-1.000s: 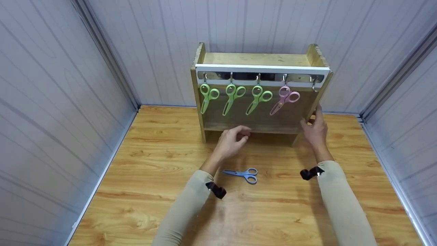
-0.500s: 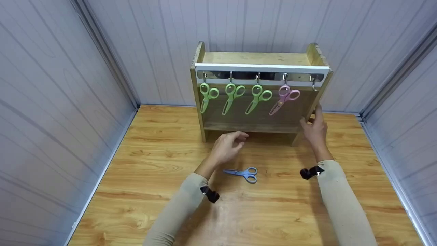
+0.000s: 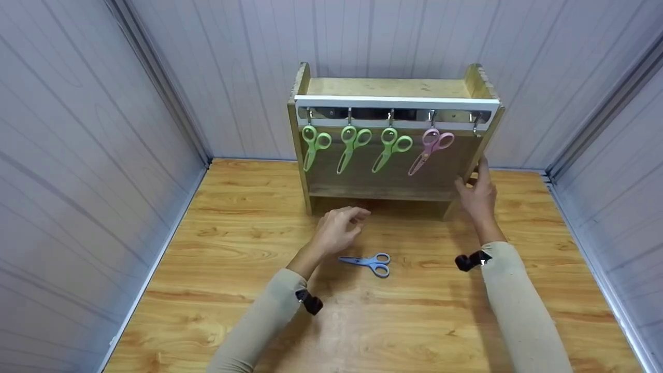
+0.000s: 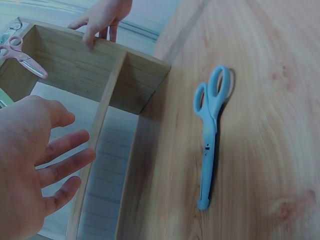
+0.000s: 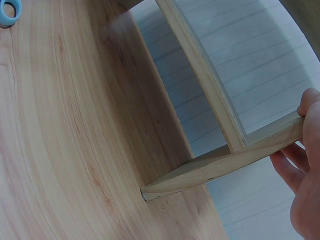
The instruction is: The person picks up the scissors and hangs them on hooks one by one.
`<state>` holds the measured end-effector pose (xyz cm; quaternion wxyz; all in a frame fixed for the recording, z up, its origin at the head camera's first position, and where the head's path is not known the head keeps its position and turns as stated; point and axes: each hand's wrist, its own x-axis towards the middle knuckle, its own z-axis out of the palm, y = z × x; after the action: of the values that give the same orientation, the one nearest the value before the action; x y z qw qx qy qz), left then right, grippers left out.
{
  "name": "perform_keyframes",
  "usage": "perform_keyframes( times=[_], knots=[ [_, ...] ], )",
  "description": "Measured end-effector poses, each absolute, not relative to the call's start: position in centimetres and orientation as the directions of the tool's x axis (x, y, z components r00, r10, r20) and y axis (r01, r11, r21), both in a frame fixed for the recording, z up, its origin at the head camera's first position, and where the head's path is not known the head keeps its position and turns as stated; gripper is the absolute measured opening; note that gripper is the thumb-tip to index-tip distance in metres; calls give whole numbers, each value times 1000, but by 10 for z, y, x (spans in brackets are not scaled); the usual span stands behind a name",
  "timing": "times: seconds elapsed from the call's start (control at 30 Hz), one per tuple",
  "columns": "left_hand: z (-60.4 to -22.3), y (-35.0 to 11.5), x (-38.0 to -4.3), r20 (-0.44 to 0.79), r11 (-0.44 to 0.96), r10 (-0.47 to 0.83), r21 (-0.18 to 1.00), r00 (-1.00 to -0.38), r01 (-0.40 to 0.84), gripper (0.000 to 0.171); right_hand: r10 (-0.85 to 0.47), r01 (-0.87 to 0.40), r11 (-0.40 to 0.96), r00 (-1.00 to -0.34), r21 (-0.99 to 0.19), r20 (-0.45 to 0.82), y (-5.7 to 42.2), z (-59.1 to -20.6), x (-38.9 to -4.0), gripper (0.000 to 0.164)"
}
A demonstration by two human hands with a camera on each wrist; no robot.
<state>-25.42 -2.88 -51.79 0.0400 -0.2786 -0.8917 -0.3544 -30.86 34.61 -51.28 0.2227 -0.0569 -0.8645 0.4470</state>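
Note:
In the head view a wooden rack [image 3: 380, 192] stands upright, with a hook rail [image 3: 450, 124] across its upper front. Green scissors [image 3: 390, 150] and two more green pairs hang there, then pink scissors [image 3: 431, 149]; the rightmost hook [image 3: 476, 129] bears nothing. My right hand [image 3: 479, 199] grips the rack's right side panel [image 5: 225, 167], thumb on the inner side and fingers outside. Blue scissors [image 3: 370, 263] lie on the table, blades pointing left. Above and left of them hovers my left hand [image 3: 336, 230], fingers loosely bent and holding nothing, as the left wrist view also shows.
The wood-grain table [image 3: 233, 290] reaches to pale panelled walls behind and at both sides. A small black camera [image 3: 309, 301] sits on the left wrist, another black camera [image 3: 471, 260] on the right.
My left hand has drawn back from the rack's lower shelf, moving left and toward me. The right hand keeps its grip on the side panel, and the blue scissors stay put.

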Motion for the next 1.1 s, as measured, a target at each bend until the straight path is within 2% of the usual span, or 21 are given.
perform_keyframes(
  times=[0.23,0.57,0.77,0.93,1.1],
  knots=[
    [-521,-35,-248,283,603,505,560,-815,568,32,294,-124,580,-890,-805,349,346,-514,-310,77],
    [-530,-39,-242,266,696,573,341,-775,631,36,293,-113,586,-893,-802,340,346,-513,-309,77],
    [-536,-41,-238,213,729,598,257,-773,634,39,296,-118,593,-888,-797,351,346,-512,-309,77],
    [-541,-42,-236,138,754,598,240,-790,612,41,299,-114,609,-883,-785,361,346,-513,-310,78],
    [-545,-43,-234,107,762,601,222,-792,609,36,296,-113,596,-890,-795,348,346,-513,-310,79]
  ],
)
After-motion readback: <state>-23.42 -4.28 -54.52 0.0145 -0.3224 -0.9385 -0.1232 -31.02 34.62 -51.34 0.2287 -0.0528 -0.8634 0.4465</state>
